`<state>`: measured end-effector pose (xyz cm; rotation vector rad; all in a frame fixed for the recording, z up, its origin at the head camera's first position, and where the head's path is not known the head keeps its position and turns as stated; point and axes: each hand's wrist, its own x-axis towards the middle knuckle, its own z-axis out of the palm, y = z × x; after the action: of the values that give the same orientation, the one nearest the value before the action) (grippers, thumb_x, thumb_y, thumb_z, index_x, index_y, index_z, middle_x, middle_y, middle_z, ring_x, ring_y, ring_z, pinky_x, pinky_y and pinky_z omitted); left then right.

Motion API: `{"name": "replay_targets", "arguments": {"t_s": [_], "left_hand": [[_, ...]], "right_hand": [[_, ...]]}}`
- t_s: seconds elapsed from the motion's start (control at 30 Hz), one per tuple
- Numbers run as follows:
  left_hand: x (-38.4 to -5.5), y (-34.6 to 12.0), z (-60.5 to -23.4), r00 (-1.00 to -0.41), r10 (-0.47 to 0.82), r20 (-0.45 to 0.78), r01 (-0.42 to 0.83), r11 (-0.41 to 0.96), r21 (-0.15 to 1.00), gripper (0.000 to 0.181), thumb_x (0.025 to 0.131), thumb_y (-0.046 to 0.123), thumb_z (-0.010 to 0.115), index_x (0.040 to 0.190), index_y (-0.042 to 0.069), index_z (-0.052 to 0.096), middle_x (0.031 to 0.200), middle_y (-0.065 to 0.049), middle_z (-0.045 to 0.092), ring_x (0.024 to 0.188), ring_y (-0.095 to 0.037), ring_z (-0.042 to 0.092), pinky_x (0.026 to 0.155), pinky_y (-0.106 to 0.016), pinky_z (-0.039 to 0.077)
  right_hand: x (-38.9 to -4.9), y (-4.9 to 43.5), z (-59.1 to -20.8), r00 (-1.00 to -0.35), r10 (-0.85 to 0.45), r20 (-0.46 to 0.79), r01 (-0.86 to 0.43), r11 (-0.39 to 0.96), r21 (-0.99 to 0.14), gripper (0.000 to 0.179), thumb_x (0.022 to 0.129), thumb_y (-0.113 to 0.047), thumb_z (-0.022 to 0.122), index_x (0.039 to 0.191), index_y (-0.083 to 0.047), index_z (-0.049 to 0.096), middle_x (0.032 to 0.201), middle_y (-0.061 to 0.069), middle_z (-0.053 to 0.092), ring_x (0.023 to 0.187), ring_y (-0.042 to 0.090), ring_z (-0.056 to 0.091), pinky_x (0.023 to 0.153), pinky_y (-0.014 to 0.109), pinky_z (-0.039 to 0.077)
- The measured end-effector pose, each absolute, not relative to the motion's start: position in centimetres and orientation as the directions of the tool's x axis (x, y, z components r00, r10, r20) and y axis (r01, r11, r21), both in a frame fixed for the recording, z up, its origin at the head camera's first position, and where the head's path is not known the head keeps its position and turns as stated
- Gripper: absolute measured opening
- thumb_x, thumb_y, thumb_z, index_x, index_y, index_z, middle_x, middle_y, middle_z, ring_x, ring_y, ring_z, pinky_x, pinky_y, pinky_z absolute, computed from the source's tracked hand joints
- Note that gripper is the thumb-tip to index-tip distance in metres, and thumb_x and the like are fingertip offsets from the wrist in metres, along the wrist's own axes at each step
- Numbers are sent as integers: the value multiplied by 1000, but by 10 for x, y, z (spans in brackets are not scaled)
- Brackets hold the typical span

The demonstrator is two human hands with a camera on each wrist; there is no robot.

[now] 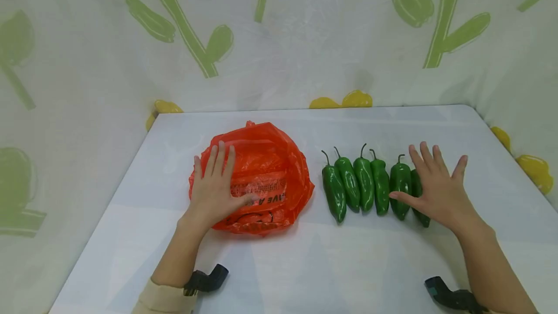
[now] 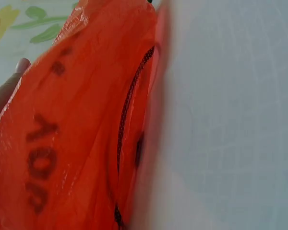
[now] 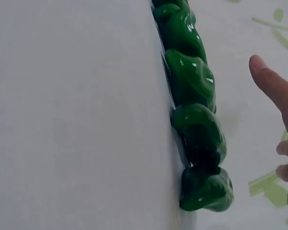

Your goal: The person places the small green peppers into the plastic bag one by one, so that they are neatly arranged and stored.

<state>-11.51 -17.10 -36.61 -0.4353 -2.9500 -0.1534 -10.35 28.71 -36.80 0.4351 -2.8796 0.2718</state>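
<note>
Green peppers (image 1: 364, 183) lie in a side-by-side row on the white surface (image 1: 322, 270), right of centre, their stems toward the far edge and their tips toward the person; six can be made out, with a narrow gap between the fourth and fifth from the left. To their left, apart from the row, sits a red plastic bag (image 1: 266, 159), crumpled into a rounded shape, with black lettering on it that reads upside down from the head view. The right hand (image 1: 438, 195) is spread at the right end of the row, its fingers extended and well apart, holding nothing; it partly covers the last pepper, and in the right wrist view its thumb stands clear of the row. The left hand (image 1: 212, 195) is likewise spread wide over the left part of the bag, fingers extended and gripping nothing; whether it touches the plastic cannot be told. A light sleeve (image 1: 163, 297) shows on the left forearm, and a dark curved mount (image 1: 207, 280) juts from that wrist. Behind the surface rises a pale wall (image 1: 314, 57) with green leaves and yellow flowers.
</note>
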Motion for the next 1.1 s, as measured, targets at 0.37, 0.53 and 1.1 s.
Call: {"name": "replay_targets", "arguments": {"t_s": [0.37,0.53,1.1], "left_hand": [[-119,-187,-368,-964,210,162,242,945,217,114,75,69,60,152,8,2,159,-16,-3,145,-35,-2,112,-60,-8],[-122,-198,-368,-971,178,161,218,935,279,118,72,68,64,152,12,-2,159,-15,-3,145,-36,-1,112,-61,-5],[-118,-234,-372,-993,109,47,118,882,456,116,70,57,74,153,14,5,157,-22,6,143,-41,6,110,-67,4]], "right_hand": [[-109,306,-374,-921,-282,271,-367,859,-355,116,70,-45,79,152,-8,6,154,28,9,142,45,4,100,70,-21],[-113,312,-376,-937,-269,224,-341,844,-415,118,69,-42,80,152,-4,5,153,30,8,141,49,4,101,69,-21],[-106,328,-398,-975,-212,69,-202,712,-672,108,76,-24,79,153,-12,4,157,22,3,140,50,3,103,74,8]]}}
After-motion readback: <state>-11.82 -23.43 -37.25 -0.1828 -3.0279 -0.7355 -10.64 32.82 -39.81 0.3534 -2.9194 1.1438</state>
